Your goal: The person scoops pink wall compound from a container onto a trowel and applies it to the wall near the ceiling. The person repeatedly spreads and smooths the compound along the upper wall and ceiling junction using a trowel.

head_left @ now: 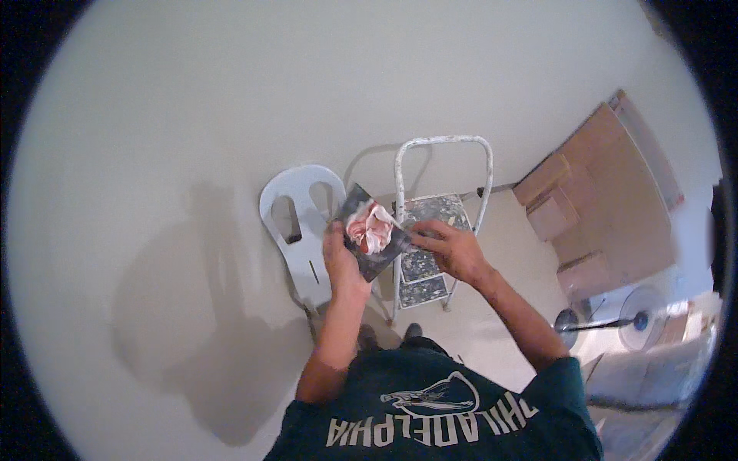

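Note:
My left hand point(340, 257) grips a dark square board point(372, 270) at its left side, with a mound of white and pink paste point(370, 227) on it. At the board's right side, my right hand point(453, 247) has its fingers bent around something I cannot make out, possibly a thin tool. Just below and behind the board are a white plastic chair point(304, 261) and a paint-spattered step stool point(430, 253) with a white tubular frame.
A pale wall point(231, 100) rises ahead. Cardboard sheets and boxes point(615, 192) lean at the right, above a standing fan point(644, 321). Plastic-wrapped items point(638, 369) lie at the lower right. My feet point(413, 332) stand on a pale floor point(503, 330).

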Demonstrator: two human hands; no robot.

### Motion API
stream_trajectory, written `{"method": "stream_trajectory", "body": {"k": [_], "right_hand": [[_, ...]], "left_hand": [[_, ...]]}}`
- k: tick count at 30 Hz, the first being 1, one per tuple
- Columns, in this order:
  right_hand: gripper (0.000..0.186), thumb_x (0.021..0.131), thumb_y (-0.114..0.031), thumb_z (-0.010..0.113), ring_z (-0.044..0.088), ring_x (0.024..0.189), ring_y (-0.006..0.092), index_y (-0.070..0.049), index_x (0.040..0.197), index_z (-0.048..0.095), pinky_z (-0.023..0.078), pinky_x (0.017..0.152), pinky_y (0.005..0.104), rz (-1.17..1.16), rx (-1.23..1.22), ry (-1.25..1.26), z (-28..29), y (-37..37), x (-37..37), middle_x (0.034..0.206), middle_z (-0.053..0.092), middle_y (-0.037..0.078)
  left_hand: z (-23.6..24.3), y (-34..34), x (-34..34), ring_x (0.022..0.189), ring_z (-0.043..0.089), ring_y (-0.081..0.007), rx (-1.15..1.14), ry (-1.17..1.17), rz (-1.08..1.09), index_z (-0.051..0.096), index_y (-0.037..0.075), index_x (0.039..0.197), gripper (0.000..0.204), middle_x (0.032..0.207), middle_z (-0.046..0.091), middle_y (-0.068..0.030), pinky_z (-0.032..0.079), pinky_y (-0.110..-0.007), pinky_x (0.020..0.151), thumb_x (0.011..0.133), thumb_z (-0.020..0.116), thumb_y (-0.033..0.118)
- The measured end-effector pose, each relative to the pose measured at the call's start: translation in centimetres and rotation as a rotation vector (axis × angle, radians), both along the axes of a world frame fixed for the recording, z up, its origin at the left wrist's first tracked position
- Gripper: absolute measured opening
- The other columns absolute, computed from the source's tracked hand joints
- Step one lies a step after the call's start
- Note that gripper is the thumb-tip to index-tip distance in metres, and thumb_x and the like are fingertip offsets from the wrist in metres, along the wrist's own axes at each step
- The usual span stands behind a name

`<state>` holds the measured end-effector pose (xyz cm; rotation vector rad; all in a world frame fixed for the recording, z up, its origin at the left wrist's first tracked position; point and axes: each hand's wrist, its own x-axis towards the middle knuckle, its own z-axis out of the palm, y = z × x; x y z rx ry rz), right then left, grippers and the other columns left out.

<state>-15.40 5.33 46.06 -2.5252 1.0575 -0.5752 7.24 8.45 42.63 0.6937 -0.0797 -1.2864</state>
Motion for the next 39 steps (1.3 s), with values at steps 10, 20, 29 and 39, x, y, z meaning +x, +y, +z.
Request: {"method": "stream_trajectory", "body": {"k": [10,20,29,39], "right_hand": [[0.075,0.086,-0.010,0.079,0.065,0.082,0.0091,-0.010,0.150,0.041,0.051,0.062,0.0223,-0.450,0.598,-1.026,2.7,4.4,2.7,0.105,0.068,0.004],[0.073,0.080,-0.011,0.084,0.064,0.073,0.0084,-0.009,0.144,0.047,0.051,0.054,0.0229,-0.506,0.406,-1.177,7.5,7.4,0.3,0.093,0.067,0.001],[0.059,0.085,0.000,0.074,0.068,0.098,0.0178,-0.006,0.139,0.052,0.058,0.080,0.0321,-0.390,0.173,-1.289,10.0,9.9,0.2,0.109,0.070,0.010],[0.070,0.069,0.010,0.070,0.070,0.104,0.0308,-0.021,0.131,0.064,0.060,0.077,0.0346,-0.147,-0.402,-0.234,7.5,8.6,2.0,0.127,0.068,0.007]], "left_hand": [[6.0,1.5,-3.9,0.138,0.044,-0.0350,-0.483,-0.641,0.334,0.024,-0.002,0.153,0.055,0.151,0.036,-0.0249,0.041,-0.045,0.112,0.110,0.036,0.029],[7.5,6.6,-5.3,0.136,0.047,-0.0330,-0.680,-1.071,-0.007,0.037,-0.010,0.148,0.054,0.145,0.047,-0.0263,0.035,-0.041,0.113,0.109,0.033,0.028],[5.3,6.1,-4.8,0.117,0.062,-0.0289,-0.051,-0.664,0.000,0.056,-0.005,0.129,0.047,0.126,0.063,-0.0189,0.045,-0.039,0.104,0.107,0.041,0.034],[5.9,3.9,-3.1,0.103,0.067,-0.0239,-0.091,-0.070,-0.240,0.061,0.004,0.122,0.036,0.110,0.068,-0.0094,0.054,-0.040,0.091,0.100,0.050,0.030]]}}
